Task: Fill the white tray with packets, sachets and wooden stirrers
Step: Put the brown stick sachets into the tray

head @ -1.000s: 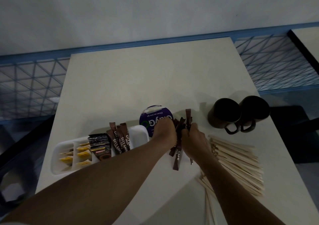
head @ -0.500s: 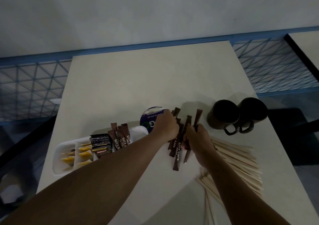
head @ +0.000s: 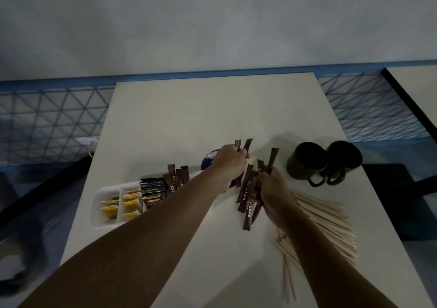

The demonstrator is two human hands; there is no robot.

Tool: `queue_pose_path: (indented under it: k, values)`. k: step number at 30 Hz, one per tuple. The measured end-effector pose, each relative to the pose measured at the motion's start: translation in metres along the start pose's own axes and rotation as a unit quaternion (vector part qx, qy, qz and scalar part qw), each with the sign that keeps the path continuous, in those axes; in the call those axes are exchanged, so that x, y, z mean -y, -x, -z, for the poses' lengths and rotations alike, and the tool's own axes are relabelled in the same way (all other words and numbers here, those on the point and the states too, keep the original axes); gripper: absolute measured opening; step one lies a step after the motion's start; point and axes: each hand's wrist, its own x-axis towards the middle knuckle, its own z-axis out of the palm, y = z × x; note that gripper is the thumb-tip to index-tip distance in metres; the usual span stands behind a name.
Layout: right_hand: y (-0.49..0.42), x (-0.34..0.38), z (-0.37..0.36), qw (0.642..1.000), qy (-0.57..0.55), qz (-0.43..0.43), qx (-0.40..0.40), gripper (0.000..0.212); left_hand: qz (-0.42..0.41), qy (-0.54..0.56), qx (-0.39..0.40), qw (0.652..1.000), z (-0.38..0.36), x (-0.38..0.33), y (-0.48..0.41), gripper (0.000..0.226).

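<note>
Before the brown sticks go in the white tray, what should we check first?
1. Left hand grips some brown sugar sachets: ok.
2. Right hand grips a bundle of brown sachets: ok.
3. Bundle tidy: not ok, the sticks fan out.
4. White plastic tray has room in its brown-sachet slot: cannot tell, the arm hides part.
5. Two dark mugs stand apart from the hands: ok.
6. Wooden stirrers in the tray: not ok, they lie on the table.
</note>
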Motion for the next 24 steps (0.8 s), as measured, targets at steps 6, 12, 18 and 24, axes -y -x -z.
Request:
queue_pose_path:
  k: [6, 12, 18, 24]
  values:
    - [0.016, 0.027, -0.026, 0.998, -0.056, 0.031, 0.015, 0.023, -0.012, 0.087, -0.004, 0.996, 0.023, 0.003, 0.021, 0.029]
    - [0.020, 0.048, -0.066, 0.996, -0.069, 0.052, -0.017, 0.027, -0.049, 0.126, -0.021, 0.991, 0.058, 0.013, 0.034, 0.025]
    - [0.022, 0.050, -0.112, 0.993, -0.080, 0.079, -0.019, 0.022, -0.086, 0.156, -0.053, 0.983, 0.101, 0.037, 0.044, 0.014]
    - [0.020, 0.040, -0.144, 0.987, -0.054, 0.151, -0.023, 0.013, -0.113, 0.150, -0.109, 0.976, 0.121, 0.062, 0.054, 0.010]
